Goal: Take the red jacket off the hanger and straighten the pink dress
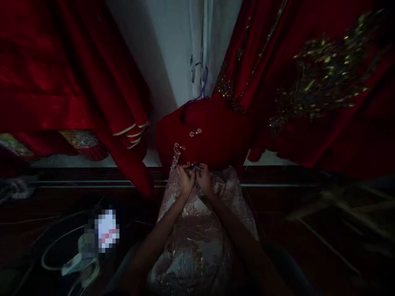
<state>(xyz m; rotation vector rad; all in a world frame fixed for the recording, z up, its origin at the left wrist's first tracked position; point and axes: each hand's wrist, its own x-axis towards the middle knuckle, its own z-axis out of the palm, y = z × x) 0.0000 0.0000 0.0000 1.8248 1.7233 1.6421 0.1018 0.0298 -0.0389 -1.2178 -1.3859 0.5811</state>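
A red garment (212,135) hangs on a hanger (202,88) straight ahead, with pearl-like fasteners (195,132) down its front. Below it a pale pink embroidered skirt (197,230) spreads toward me. My left hand (185,181) and my right hand (204,179) are close together at the lower front edge of the red garment, fingers pinched on a fastener there. The dim light hides what the fingertips do.
Red velvet garments (70,82) hang at the left, and a red garment with gold embroidery (324,78) hangs at the right. A white wall (173,53) is behind. On the dark floor at the lower left lie a white hoop (58,242) and a crumpled packet (83,259).
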